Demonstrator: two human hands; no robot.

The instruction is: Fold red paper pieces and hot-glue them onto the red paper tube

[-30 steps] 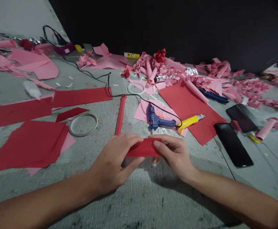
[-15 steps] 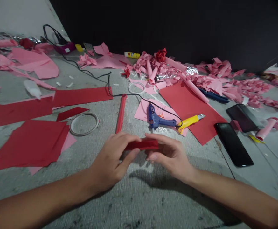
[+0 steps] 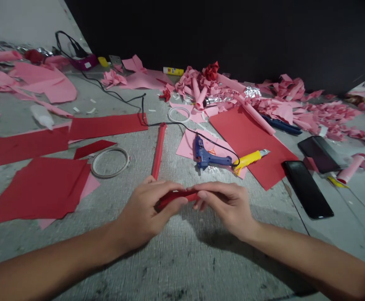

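Between my two hands is a folded strip of red paper (image 3: pixel 191 196), held level a little above the grey surface. My left hand (image 3: pixel 154 207) grips its left end, thumb in front and fingers behind. Around the right end, my right hand (image 3: pixel 228 205) pinches with thumb and forefinger. Both hands' fingers cover much of the strip. Just beyond my left hand lies a long folded red paper stick (image 3: pixel 159 152). A blue hot glue gun (image 3: pixel 212 158) rests on pink paper past my right hand, beside a yellow utility knife (image 3: pixel 251 159).
Stacked red paper squares (image 3: pixel 41 188) and a tape roll (image 3: pixel 110 163) lie at left. To the right are a black phone (image 3: pixel 307 190) and a large red sheet (image 3: pixel 248 146). Crumpled pink paper (image 3: pixel 282 106) lines the back, and a black cord (image 3: pixel 120 98) crosses the surface.
My right thumb and fingers have closed on the right end of the red paper strip, which now tilts slightly and is more covered. My left hand has barely moved.
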